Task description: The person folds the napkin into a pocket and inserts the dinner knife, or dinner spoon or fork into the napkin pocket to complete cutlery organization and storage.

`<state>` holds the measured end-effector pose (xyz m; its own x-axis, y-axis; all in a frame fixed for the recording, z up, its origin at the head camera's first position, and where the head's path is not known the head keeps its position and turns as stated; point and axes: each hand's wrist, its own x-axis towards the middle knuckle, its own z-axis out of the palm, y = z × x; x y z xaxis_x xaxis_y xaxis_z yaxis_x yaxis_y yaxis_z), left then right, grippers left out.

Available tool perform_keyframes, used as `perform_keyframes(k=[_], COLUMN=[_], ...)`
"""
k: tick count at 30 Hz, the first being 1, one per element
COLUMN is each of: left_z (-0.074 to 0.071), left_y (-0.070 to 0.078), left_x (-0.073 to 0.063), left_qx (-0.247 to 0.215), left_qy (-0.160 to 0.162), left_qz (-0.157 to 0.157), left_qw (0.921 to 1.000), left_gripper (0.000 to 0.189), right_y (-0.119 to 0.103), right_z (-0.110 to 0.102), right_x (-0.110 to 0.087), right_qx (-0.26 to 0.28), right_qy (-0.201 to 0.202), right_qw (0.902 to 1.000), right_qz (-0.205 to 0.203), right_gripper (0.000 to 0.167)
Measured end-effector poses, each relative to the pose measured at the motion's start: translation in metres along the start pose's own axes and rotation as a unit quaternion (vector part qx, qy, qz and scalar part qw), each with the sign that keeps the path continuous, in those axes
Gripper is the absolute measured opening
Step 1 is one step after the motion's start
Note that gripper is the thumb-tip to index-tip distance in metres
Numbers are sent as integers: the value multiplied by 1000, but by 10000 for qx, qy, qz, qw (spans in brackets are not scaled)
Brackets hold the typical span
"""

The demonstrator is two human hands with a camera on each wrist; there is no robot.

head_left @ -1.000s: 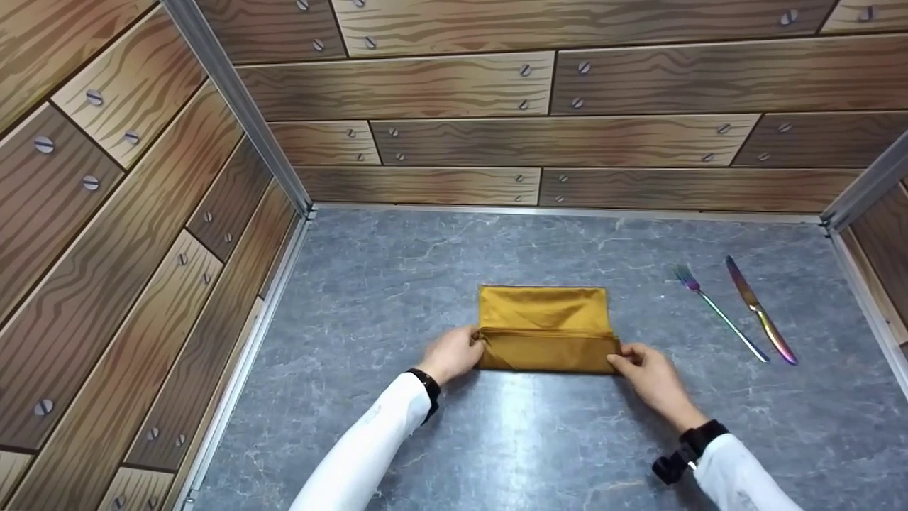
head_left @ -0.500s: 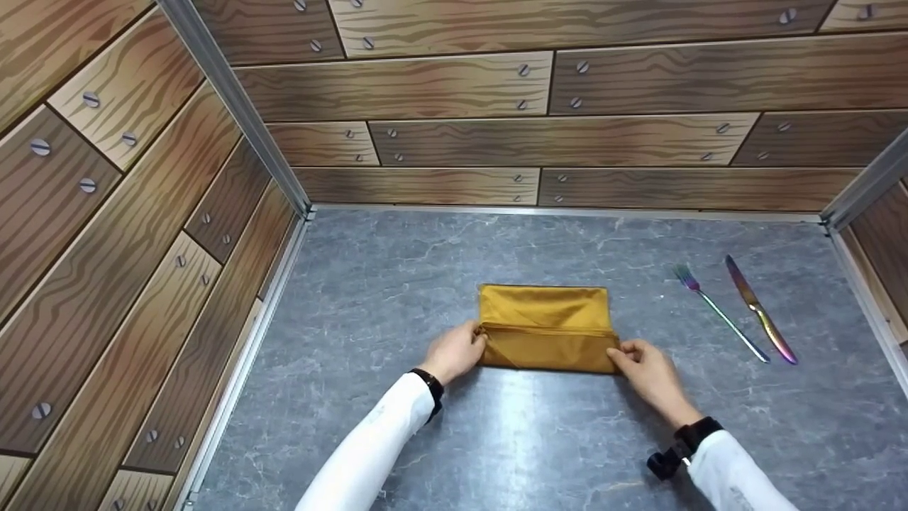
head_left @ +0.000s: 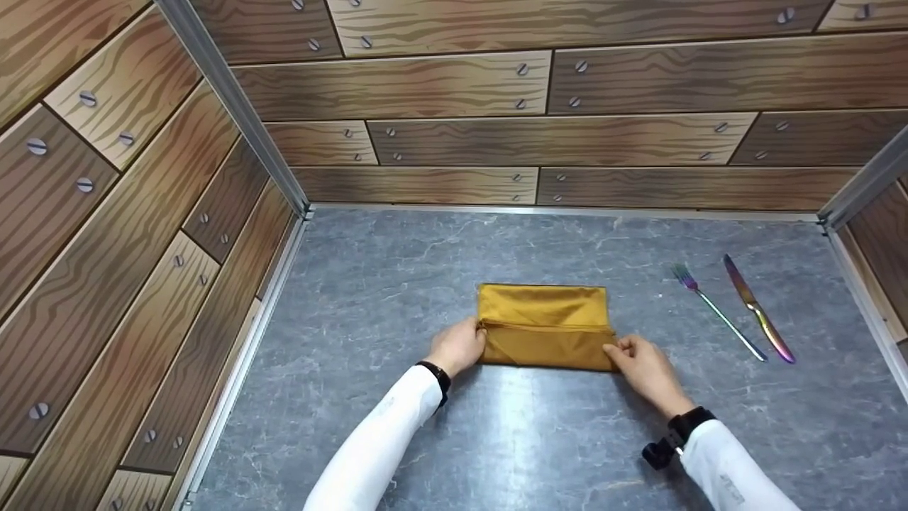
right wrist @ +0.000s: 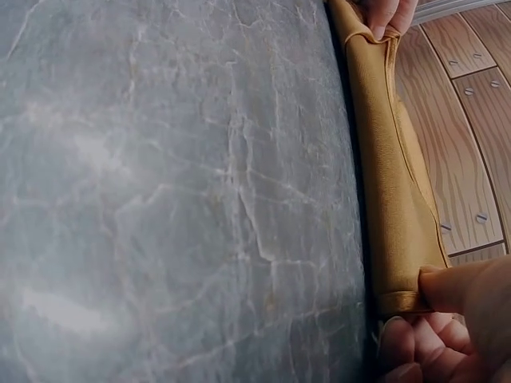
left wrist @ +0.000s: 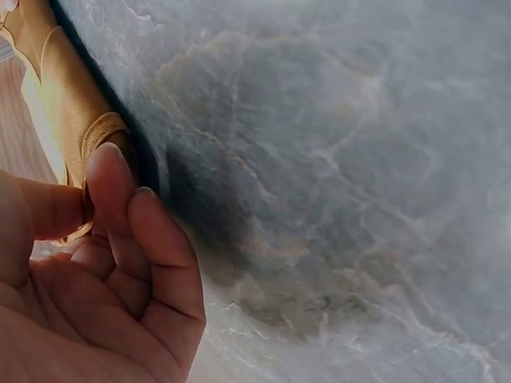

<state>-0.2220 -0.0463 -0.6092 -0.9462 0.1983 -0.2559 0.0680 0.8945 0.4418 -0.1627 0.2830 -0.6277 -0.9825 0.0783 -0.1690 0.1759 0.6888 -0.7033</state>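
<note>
A mustard-yellow cloth napkin (head_left: pixel 543 348) lies on the grey table, its near part folded over so the far strip shows behind the fold edge. My left hand (head_left: pixel 456 348) pinches the fold at its left end; in the left wrist view the thumb presses the cloth (left wrist: pixel 68 104) against curled fingers (left wrist: pixel 112 171). At the right end my right hand (head_left: pixel 647 369) pinches the same folded layer between thumb and fingers. The right wrist view shows the rolled-over edge of the napkin (right wrist: pixel 387 183) stretched between both hands.
To the right lie an iridescent fork (head_left: pixel 720 312) and an iridescent knife (head_left: pixel 759 309), side by side and slanted. Wood-patterned panels (head_left: pixel 425 142) wall the back and sides of the marbled grey table (head_left: pixel 383 270).
Both hands keep their grip on the napkin's fold. The folded edge has shifted slightly away from the body, and the hands with it. Fork and knife stay in place.
</note>
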Motion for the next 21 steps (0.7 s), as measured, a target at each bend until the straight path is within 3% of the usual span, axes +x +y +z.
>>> perform_keyframes(k=[13, 21], left_z=[2, 6], left_y=[6, 8], left_x=[1, -1], left_qx=[184, 448], left_qy=[-35, 194], left_qz=[-212, -298], left_qw=[9996, 9984], left_gripper=[28, 26], right_y=[-1, -4], right_z=[2, 0], right_x=[0, 4], right_qx=[-38, -122], right_qy=[195, 51], right_qw=[9998, 9999], right_qz=[-60, 68], right_gripper=[26, 28])
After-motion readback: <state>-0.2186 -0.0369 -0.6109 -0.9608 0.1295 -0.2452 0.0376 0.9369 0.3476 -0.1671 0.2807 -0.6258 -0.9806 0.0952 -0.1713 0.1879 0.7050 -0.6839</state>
